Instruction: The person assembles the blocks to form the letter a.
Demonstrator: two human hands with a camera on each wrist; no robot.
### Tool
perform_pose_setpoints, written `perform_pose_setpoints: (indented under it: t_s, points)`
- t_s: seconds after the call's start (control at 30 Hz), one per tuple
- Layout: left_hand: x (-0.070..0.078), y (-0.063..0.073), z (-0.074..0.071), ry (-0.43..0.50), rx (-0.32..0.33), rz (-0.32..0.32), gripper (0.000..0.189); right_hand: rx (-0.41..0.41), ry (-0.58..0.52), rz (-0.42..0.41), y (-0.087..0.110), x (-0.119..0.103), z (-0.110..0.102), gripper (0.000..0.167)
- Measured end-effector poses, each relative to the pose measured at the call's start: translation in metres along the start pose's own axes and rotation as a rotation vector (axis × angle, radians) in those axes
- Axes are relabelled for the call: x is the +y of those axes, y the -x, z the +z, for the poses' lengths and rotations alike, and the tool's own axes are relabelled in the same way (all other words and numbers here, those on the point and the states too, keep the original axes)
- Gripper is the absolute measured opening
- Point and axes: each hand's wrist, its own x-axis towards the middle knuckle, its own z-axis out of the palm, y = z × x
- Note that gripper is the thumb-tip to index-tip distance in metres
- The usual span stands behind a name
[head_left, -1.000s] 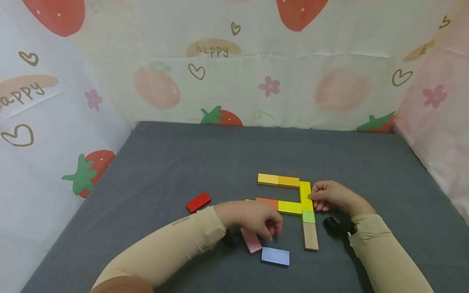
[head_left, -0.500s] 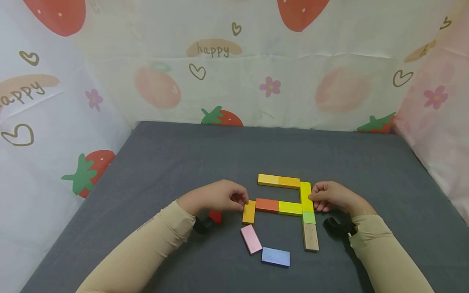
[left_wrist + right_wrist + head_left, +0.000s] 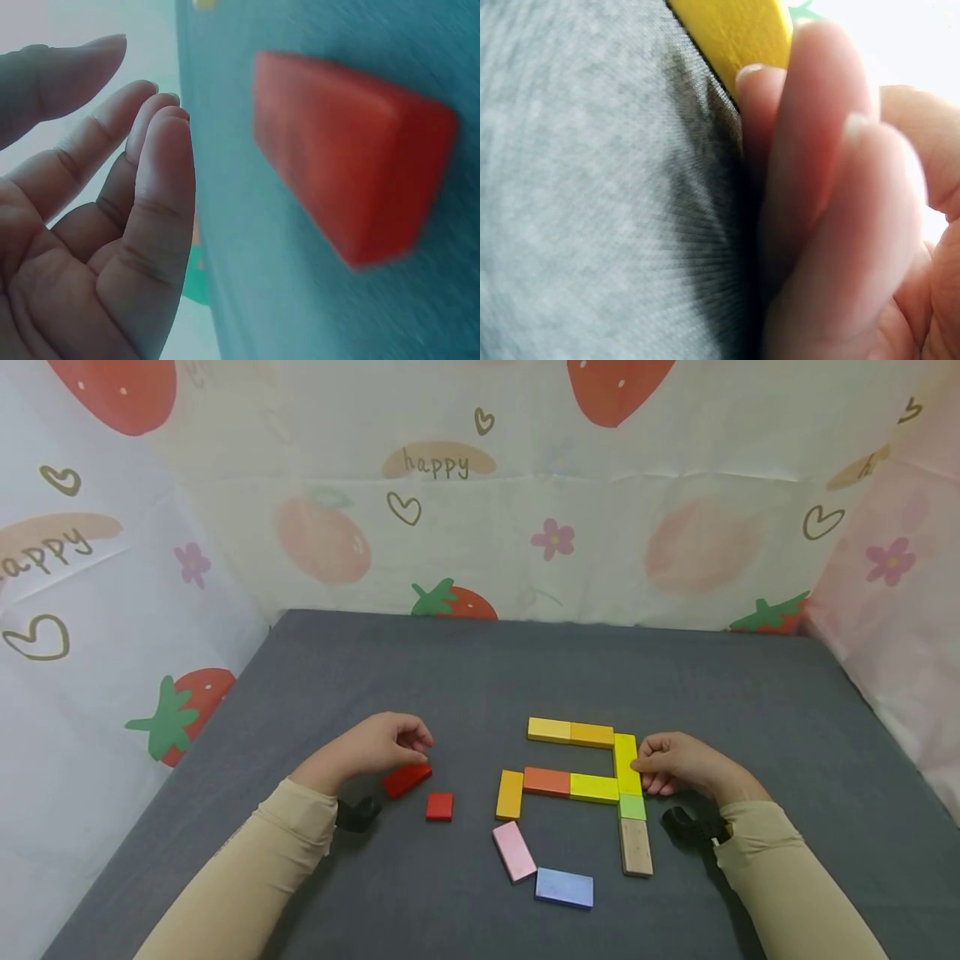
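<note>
My left hand (image 3: 382,743) hovers by a red rectangular block (image 3: 407,781) on the dark cloth, with nothing between its fingers. In the left wrist view the thumb stands apart from loosely bent fingers (image 3: 161,172), and the red block lies beyond them. A small red square block (image 3: 439,807) sits just right of that. My right hand (image 3: 682,764) rests at the right edge of a bright yellow block (image 3: 627,762), its fingers loosely curled. The right wrist view shows fingertips (image 3: 759,82) against that yellow block's side.
Yellow and orange blocks (image 3: 570,732) make the top row. An orange-red block (image 3: 547,782) and a yellow one (image 3: 594,787) form a middle row, ending at an amber block (image 3: 509,795). Green (image 3: 632,807), wood-coloured (image 3: 636,847), pink (image 3: 514,852) and blue (image 3: 564,887) blocks lie nearer.
My left hand has moved left, first over the row's left end, then on to the red block. The small red square has come into full view. My right hand has stayed put.
</note>
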Motion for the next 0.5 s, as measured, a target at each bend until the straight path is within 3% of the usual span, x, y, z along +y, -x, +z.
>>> perform_pose_setpoints:
  t_s: [0.17,0.5]
  points:
    - [-0.009,0.005,0.000,0.023,-0.013,-0.031,0.017,0.003,0.001,0.002,0.000,0.000,0.000,0.016]
    - [-0.011,0.004,0.013,0.017,-0.060,0.011,0.014,0.000,-0.012,0.007,-0.001,0.002,0.000,0.016]
